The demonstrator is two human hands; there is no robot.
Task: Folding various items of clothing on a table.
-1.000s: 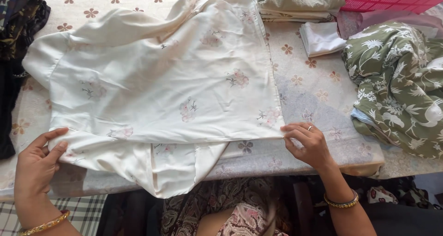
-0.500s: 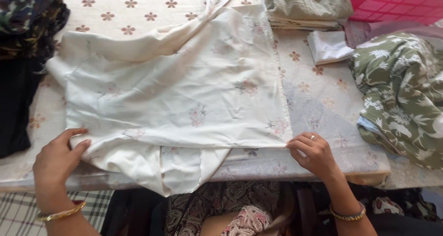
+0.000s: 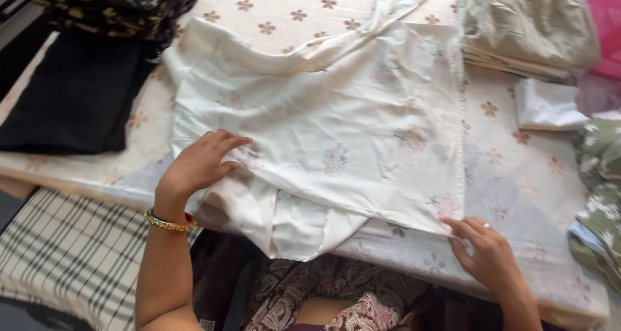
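Note:
A cream-white garment [image 3: 336, 117] with faint flower prints lies spread on a flower-patterned table cover [image 3: 517, 176]. Part of it hangs over the near edge. My left hand [image 3: 200, 163] rests flat on the garment's lower left part, fingers spread and pressing the cloth. My right hand [image 3: 488, 253] pinches the garment's lower right corner at the table's front edge. Both wrists wear gold bangles.
A black folded cloth [image 3: 77, 98] and a dark patterned pile [image 3: 110, 4] lie at the left. Folded beige cloth [image 3: 530, 27] and a small white folded piece [image 3: 546, 104] sit at the back right, a green leafy-print garment [image 3: 598, 195] at the far right. A checked cloth [image 3: 65, 253] lies below left.
My left hand has moved right and inward, from the garment's left edge onto its lower middle. My right hand keeps hold of the lower right corner. The view has shifted left.

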